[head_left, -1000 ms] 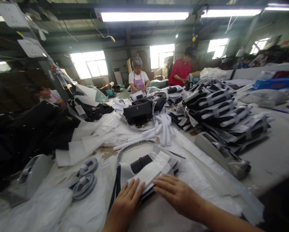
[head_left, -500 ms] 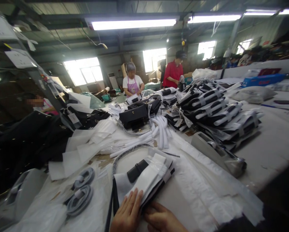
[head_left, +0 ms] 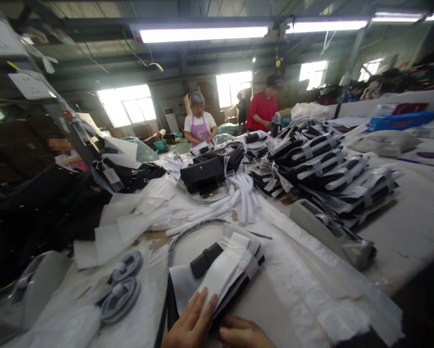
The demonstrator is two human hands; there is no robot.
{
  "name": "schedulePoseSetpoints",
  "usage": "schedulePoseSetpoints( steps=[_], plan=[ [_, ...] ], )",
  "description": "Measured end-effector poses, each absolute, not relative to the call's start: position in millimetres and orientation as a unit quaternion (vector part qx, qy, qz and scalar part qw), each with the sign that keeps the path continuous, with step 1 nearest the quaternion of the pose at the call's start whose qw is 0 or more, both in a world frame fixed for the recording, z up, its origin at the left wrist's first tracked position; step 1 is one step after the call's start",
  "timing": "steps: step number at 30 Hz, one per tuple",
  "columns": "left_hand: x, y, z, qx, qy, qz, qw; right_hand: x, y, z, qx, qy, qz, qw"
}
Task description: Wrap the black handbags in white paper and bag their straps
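A flat black bag [head_left: 246, 276] lies on the table in front of me. White foam sheet [head_left: 226, 270] covers most of its top, and a black strap piece [head_left: 206, 259] rests on the foam. A long wrapped handle [head_left: 170, 251] loops out around the bag's far left side. My left hand [head_left: 192, 321] lies on the foam at the near end, fingers stretched out and pressing down. At the bag's near right edge, my right hand [head_left: 244, 332] has its fingers curled against the underside; their tips are partly hidden.
Two coiled grey straps [head_left: 119, 300] lie left. Grey tape dispensers stand right [head_left: 327, 232] and far left [head_left: 38, 295]. Beyond are white foam tubes [head_left: 243, 193], a black handbag [head_left: 202, 174] and stacked wrapped bags [head_left: 321, 162]. Co-workers [head_left: 199, 124] stand across the table.
Both hands have shifted slightly toward me along the bag, which stays nearly in place. The view has moved a little. Another person now shows near the far window.
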State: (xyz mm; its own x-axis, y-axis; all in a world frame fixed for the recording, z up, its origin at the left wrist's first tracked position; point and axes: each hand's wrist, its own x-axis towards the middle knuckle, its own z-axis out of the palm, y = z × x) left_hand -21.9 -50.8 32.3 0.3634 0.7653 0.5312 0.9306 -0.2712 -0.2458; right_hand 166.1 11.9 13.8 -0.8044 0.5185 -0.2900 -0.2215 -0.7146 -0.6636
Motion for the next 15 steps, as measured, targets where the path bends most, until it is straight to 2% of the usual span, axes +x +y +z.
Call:
schedulePoseSetpoints(
  steps=[4,9,15],
  plan=[
    [-29.8,-50.4,36.4,-0.805,-0.515,-0.126,0.266,162.2,9.7,10.1,-0.233,-0.284,0.909,0.199],
    [-23.6,-54.5,45.9,-0.789,-0.543,-0.109,0.266,159.0,8.1,20.4,-0.242,-0.158,0.933,0.215],
    [-20.6,-53.9,42.9,-0.782,-0.522,-0.050,0.337,160.2,11.9,22.6,-0.249,-0.208,0.923,0.209]
  ],
)
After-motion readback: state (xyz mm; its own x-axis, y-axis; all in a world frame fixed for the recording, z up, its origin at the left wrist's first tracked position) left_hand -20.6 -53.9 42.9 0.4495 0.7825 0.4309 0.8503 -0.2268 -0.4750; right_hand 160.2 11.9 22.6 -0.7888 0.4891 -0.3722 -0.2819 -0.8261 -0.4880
